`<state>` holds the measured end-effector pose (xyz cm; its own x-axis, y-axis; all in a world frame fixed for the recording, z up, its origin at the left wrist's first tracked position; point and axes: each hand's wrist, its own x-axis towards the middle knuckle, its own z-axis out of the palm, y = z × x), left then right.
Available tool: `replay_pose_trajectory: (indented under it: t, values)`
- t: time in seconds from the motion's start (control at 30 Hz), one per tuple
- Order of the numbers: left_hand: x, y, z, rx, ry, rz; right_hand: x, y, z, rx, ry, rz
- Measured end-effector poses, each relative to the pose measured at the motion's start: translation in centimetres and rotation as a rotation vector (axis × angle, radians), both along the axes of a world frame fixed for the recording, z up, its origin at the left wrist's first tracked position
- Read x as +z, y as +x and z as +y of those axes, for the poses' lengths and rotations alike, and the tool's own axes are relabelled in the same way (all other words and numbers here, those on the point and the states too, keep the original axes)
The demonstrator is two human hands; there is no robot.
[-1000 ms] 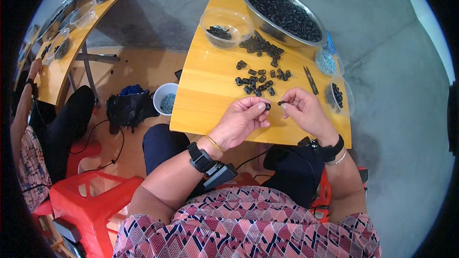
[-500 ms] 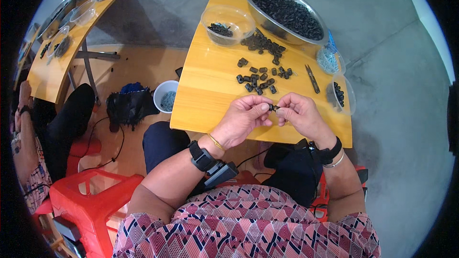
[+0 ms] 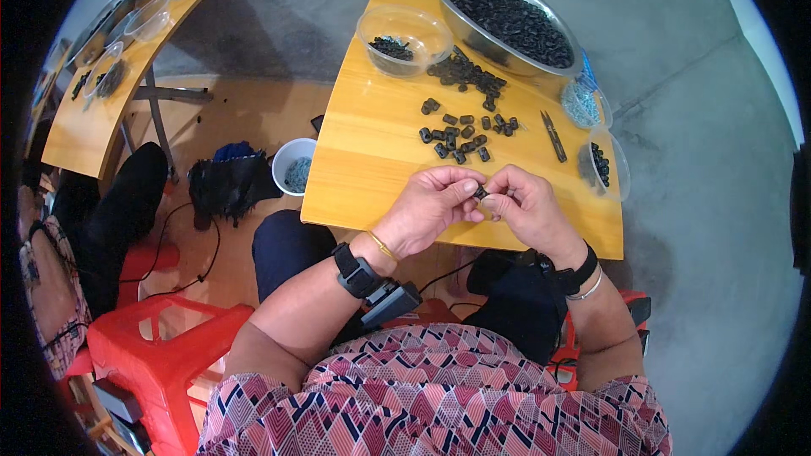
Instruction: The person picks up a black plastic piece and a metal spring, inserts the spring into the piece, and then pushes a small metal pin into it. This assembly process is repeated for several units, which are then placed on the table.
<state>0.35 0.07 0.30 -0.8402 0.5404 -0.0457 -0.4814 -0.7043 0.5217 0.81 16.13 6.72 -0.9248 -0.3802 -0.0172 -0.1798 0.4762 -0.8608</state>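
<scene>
Over the near edge of the yellow table (image 3: 355,152), my left hand (image 3: 425,211) pinches a small black plastic part (image 3: 481,192) between thumb and fingers. My right hand (image 3: 534,213) closes on the same part from the other side, its fingertips against it. Fine detail of the part is covered by the fingers. Just beyond my hands lie several loose black cylindrical parts (image 3: 466,133), with a denser pile of black parts (image 3: 469,76) farther off. A pair of dark tweezers (image 3: 553,137) rests to the right of them.
A steel basin (image 3: 507,59) heaped with black parts stands at the far right. Plastic tubs (image 3: 405,29) hold small pieces, one pale blue (image 3: 581,105). A white bucket (image 3: 279,171), a red stool (image 3: 156,371) and another person's leg (image 3: 127,211) are leftward.
My right fingers have shifted closer over the black part, which now tilts between both hands. At far left, the other person's hand has moved out from beside their table.
</scene>
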Motion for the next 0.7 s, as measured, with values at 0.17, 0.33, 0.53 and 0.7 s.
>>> replay_pose_trajectory:
  t: [0.17,0.33,0.53,0.7]
  values:
    - [-0.29,-0.05,-0.03,-0.004,0.024,0.039,0.51,0.30,-0.25,-0.001,0.025,0.009]
    - [-0.17,-0.07,0.02,-0.005,0.049,0.070,0.63,-0.04,-0.25,0.194,0.099,0.172]
    - [-0.26,-0.18,0.05,-0.013,0.097,0.050,0.04,-0.19,-0.12,0.225,0.120,0.275]
    - [0.01,-0.03,0.00,-0.017,0.036,0.073,0.03,-0.12,-0.19,0.221,0.194,0.279]
